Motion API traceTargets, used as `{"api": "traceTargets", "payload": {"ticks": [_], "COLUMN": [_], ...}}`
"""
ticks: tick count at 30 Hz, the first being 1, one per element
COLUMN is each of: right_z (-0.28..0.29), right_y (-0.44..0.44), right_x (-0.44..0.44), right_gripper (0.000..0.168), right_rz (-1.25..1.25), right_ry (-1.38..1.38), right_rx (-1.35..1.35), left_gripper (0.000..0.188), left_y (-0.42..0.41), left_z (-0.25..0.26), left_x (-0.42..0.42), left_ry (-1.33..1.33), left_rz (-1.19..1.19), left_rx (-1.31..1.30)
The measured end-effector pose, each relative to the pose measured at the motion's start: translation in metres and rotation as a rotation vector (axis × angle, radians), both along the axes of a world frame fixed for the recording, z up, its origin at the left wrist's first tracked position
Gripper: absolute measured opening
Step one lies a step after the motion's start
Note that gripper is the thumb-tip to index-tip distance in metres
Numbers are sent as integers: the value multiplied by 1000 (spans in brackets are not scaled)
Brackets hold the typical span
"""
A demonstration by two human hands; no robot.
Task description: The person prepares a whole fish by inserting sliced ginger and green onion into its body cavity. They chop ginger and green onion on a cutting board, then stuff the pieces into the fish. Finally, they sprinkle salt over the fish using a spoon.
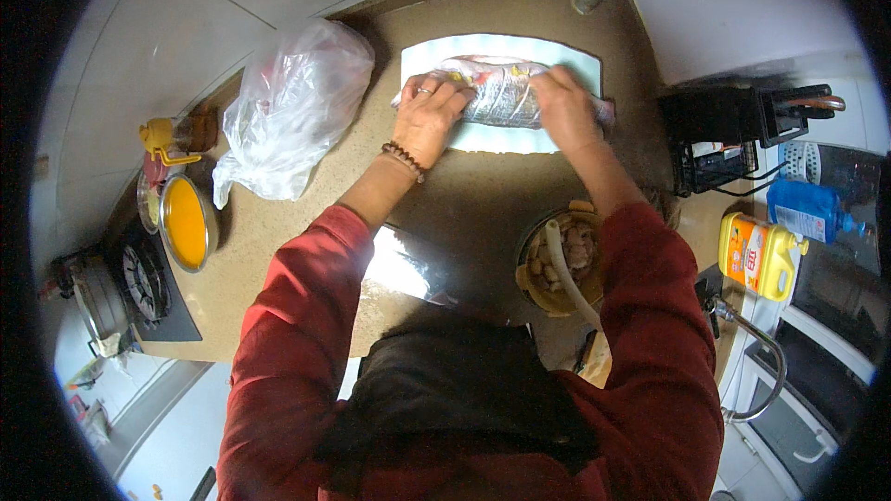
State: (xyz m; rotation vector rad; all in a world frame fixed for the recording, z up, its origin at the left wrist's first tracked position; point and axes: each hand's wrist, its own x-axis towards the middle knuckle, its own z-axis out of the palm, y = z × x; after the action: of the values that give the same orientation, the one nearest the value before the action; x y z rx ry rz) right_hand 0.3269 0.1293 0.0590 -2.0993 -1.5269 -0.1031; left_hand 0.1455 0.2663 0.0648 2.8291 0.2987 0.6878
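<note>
A whole scaled fish (500,97) with slits cut across its side lies on a pale rectangular tray (501,142) at the back of the counter. Small yellow pieces sit on the fish. My left hand (433,108), with a ring and a bead bracelet at the wrist, rests on the left part of the fish, fingers curled over it. My right hand (562,106) is at the fish's right part, near the tail, its fingers bunched and slightly blurred. Whether the right fingertips pinch something cannot be told.
A filled plastic bag (299,104) stands left of the tray. Further left are a metal bowl of orange liquid (186,223) and a gas stove (146,278). A bowl of meat pieces (567,250) with a pale hose (567,271) is near my right forearm. Bottles, a rack (717,132) and a faucet (773,348) are right.
</note>
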Motion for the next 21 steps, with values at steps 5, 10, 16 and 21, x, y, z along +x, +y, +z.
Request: {"api": "traceTargets", "payload": {"ticks": [5,10,16,21], "right_z": [28,12,31,19], "right_y": [-1,28,24,66], "right_x": [-4,-40,-31,-68], "right_gripper": [13,17,14,17], "right_rz": [-11,99,-15,61], "right_ry": [89,-181,-79,-148], "right_rx": [-58,-11,-138,-71], "left_gripper": [29,25,22,20], "left_y": [0,2,0,-1], "left_z": [-7,-5,-6,-13], "left_x": [-6,-9,-13,-18], "left_ry": [-114,-123,-166,-84], "left_rz": [-54,-66,-61,-22], "left_rx": [-40,-49,37,-17]}}
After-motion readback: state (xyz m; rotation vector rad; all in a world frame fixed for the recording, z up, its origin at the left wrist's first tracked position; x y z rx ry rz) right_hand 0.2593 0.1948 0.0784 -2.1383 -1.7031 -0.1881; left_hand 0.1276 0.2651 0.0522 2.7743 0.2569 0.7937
